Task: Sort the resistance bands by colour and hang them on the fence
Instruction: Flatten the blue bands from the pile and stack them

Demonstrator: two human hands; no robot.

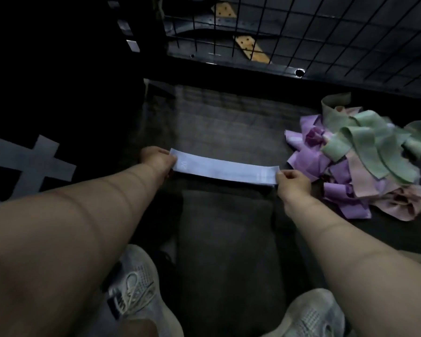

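- One pale blue band point(225, 170) — a flat, smooth strip — pinched at its ends by left hand point(156, 158) and right hand point(293, 182), over the mat's point(229, 122) middle.
- One tangled heap point(365, 161) of purple, green and pink bands at its right edge.

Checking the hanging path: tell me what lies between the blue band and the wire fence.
In the head view, only bare dark mat lies between the blue band and the fence, ending at its black base rail.
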